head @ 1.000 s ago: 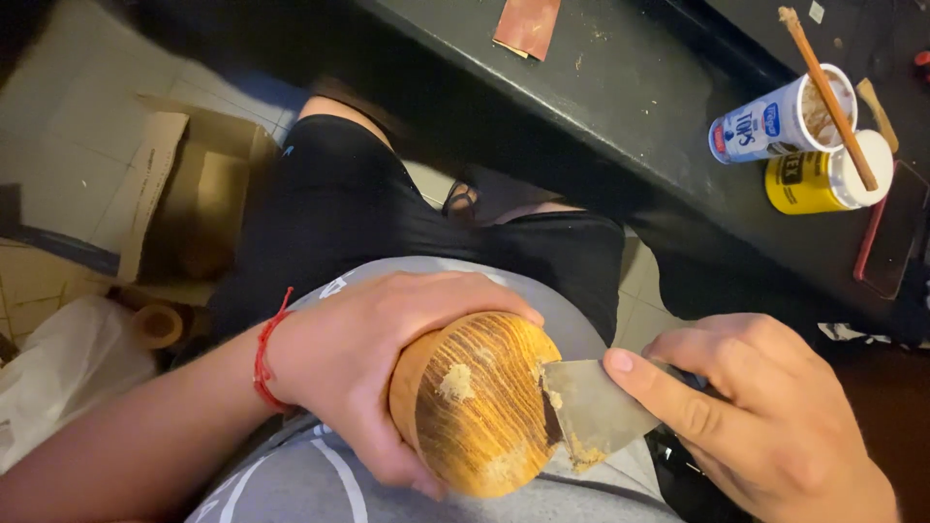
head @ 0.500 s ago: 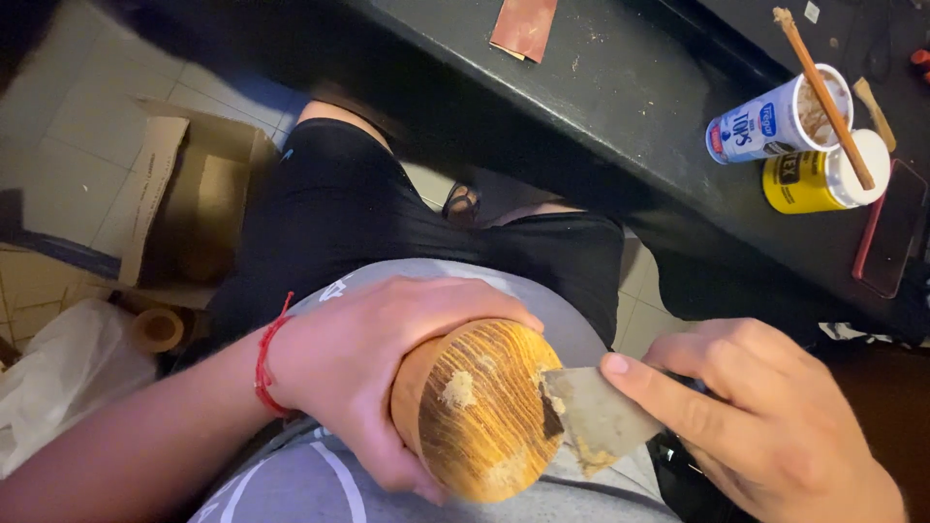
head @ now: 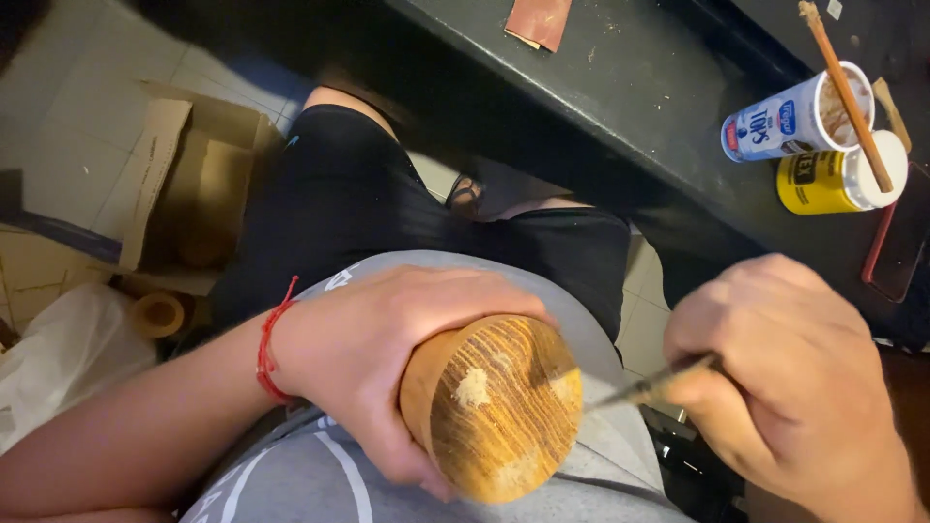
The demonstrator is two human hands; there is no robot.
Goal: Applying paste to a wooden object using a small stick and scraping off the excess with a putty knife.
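My left hand grips a round wooden block on my lap, its striped end face turned up with pale filler patches on it. My right hand holds a thin metal putty knife edge-on, its tip touching the right rim of the wooden face. A red string bracelet circles my left wrist.
A dark workbench runs across the top with a white tub holding a wooden stick, a yellow tub and a sandpaper piece. An open cardboard box, a tape roll and a white bag lie on the tiled floor.
My right hand has turned the putty knife from flat on the wood to edge-on and lifted a little to the right. The left hand keeps its grip.
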